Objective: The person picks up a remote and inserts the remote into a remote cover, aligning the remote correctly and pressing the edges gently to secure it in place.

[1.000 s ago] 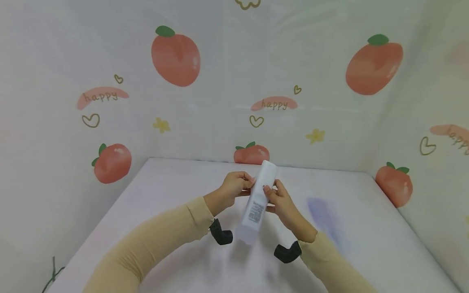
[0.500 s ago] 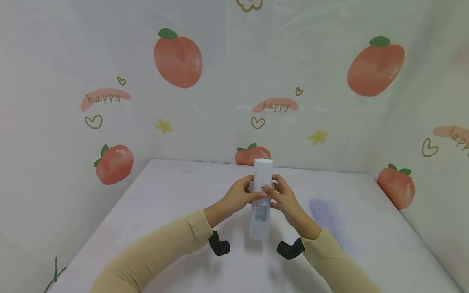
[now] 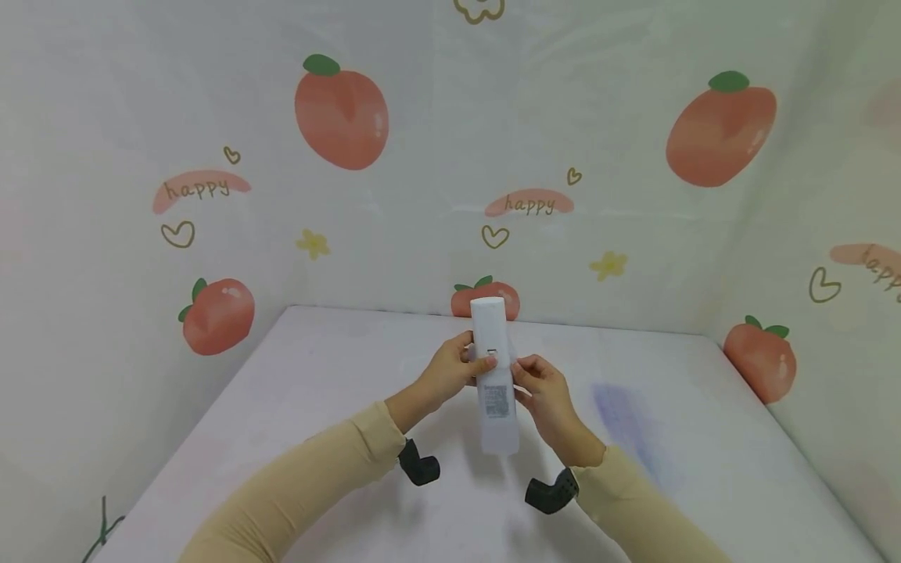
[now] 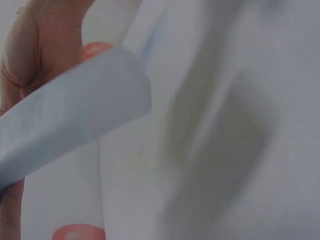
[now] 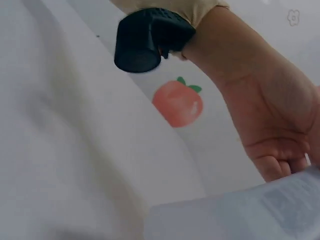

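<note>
A long white container (image 3: pixel 490 328) with a grey printed label (image 3: pixel 496 400) is held nearly upright above the table; its lower end looks translucent. With the thumb across its front and the fingers behind, my left hand (image 3: pixel 443 374) grips the left side. My right hand (image 3: pixel 552 395) has curled fingers, and its thumb and fingertips meet the right edge. Whether they pinch the container itself or something thin on it is too small to make out. In the left wrist view, the container's pale end (image 4: pixel 107 95) shows its rounded corners. The right wrist view catches part of the labelled side (image 5: pixel 292 202).
The white table (image 3: pixel 338 352) bears a faint violet patch (image 3: pixel 622 422) on the right. Behind it hangs a pale cloth backdrop (image 3: pixel 422 156) printed with fruit. Black cameras sit at both wrists, one near the left cuff (image 3: pixel 420 463). A dark green cord (image 3: pixel 104 528) lies lower left.
The container has gone from tilted to nearly upright, then moved slightly left. My left thumb has come onto its front, while my right thumb has shifted from the front to the right edge.
</note>
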Tool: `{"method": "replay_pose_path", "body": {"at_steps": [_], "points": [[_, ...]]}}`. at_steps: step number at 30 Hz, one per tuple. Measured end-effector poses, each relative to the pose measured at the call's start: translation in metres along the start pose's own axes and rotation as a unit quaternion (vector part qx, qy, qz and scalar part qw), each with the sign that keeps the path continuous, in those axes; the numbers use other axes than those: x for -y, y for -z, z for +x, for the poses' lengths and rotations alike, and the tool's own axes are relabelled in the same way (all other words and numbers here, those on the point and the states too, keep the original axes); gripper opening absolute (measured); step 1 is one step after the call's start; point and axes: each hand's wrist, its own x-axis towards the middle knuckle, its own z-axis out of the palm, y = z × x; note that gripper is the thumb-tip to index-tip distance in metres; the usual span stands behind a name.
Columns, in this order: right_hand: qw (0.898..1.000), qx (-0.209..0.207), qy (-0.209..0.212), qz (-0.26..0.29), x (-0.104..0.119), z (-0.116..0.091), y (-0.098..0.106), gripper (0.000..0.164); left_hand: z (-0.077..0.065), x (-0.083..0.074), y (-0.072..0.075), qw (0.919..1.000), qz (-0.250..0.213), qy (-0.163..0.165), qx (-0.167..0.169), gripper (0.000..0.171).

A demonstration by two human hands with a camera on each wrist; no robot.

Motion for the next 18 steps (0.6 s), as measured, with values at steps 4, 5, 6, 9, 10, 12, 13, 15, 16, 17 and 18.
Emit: {"method": "replay_pose_path", "body": {"at_steps": [4,5,6,9,10,12,13,15,16,17,18], "points": [[0.999,-0.035,-0.007,-0.018,-0.001,0.001,-0.004,0.008,0.001,0.002,-0.001,0.9993,0.027,0.002,0.027,0.046],[0.999,-0.037,-0.009,-0.026,0.000,0.002,-0.004,0.011,0.001,0.002,-0.001,0.9989,0.034,0.002,0.032,0.045],[0.999,-0.035,-0.012,-0.035,0.001,0.003,-0.004,0.015,0.001,0.002,-0.001,0.9984,0.041,0.005,0.037,0.045],[0.998,-0.022,-0.018,-0.053,0.004,0.007,-0.002,0.023,0.000,0.001,-0.002,0.9969,0.056,0.018,0.053,0.046],[0.998,-0.018,-0.022,-0.057,0.005,0.009,-0.001,0.025,-0.001,0.001,-0.003,0.9964,0.058,0.025,0.056,0.046],[0.998,-0.017,-0.029,-0.060,0.005,0.012,0.000,0.026,-0.002,0.002,-0.003,0.9956,0.057,0.040,0.063,0.047],[0.997,-0.014,-0.031,-0.062,0.005,0.013,0.000,0.027,-0.002,0.003,-0.004,0.9952,0.055,0.046,0.066,0.048],[0.998,-0.017,-0.033,-0.060,0.004,0.014,-0.001,0.026,-0.003,0.005,-0.004,0.9945,0.056,0.054,0.070,0.048],[0.998,-0.014,-0.030,-0.057,0.003,0.013,0.000,0.026,-0.002,0.005,-0.004,0.9942,0.058,0.055,0.072,0.049],[0.998,-0.010,-0.026,-0.053,0.003,0.011,-0.001,0.024,-0.001,0.006,-0.003,0.9941,0.061,0.055,0.071,0.049],[0.998,0.012,-0.029,-0.050,0.002,0.011,0.001,0.024,-0.001,0.006,-0.002,0.9940,0.068,0.053,0.068,0.049]]}}
